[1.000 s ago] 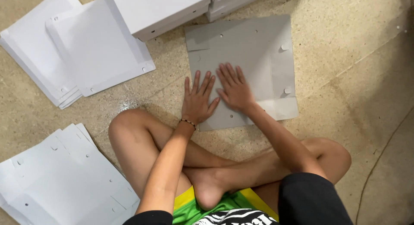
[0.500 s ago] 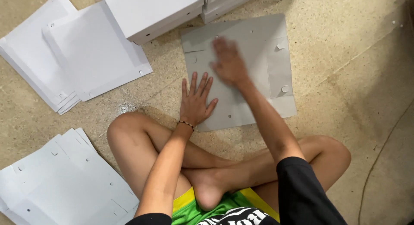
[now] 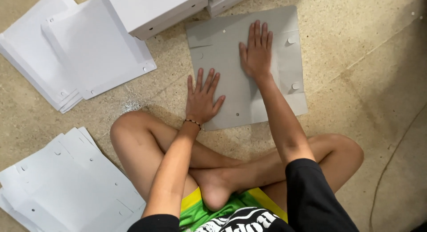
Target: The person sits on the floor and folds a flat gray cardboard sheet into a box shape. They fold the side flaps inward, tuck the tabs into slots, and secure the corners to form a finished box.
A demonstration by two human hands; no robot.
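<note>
A flat grey cardboard sheet (image 3: 231,72) with small holes and cut tabs lies on the speckled floor in front of my crossed legs. My left hand (image 3: 202,98) rests palm down, fingers spread, on the sheet's near left edge. Further out, my right hand (image 3: 257,52) presses flat on the middle of the sheet, fingers together and pointing away from me. Neither hand grips anything.
A stack of flat white sheets (image 3: 75,54) lies at the far left, another stack (image 3: 62,187) at the near left. White folded boxes (image 3: 155,9) stand just beyond the grey sheet. A thin cable (image 3: 391,161) runs along the floor at right.
My right hand has slid away from me, from beside the left hand up to the middle of the grey sheet. The left hand has stayed in place.
</note>
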